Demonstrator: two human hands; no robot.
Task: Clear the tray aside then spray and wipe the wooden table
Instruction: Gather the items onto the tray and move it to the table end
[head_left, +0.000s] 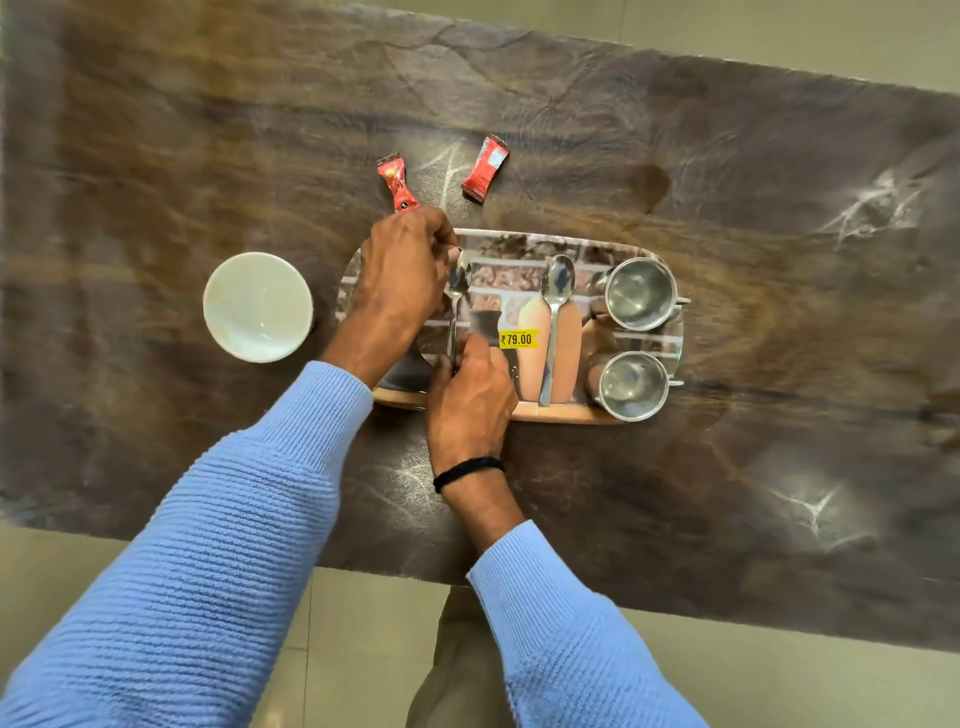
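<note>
A printed oval tray (571, 415) lies on the dark wooden table (727, 156). On it are two steel cups (640, 293) (632, 384) at the right end and a spoon (553, 332) in the middle. A second spoon (453, 312) lies along the tray's left part. My right hand (470, 405) pinches the end of its handle at the tray's near edge. My left hand (400, 275) covers the tray's left end, with its fingers curled at the tip of that spoon's bowl. No spray bottle or cloth is in view.
A white bowl (258, 306) stands on the table just left of the tray. Two red sachets (397, 183) (485, 169) lie beyond the tray's far edge. A yellow price sticker (517, 339) is on the tray. Pale floor tiles border the table's near edge.
</note>
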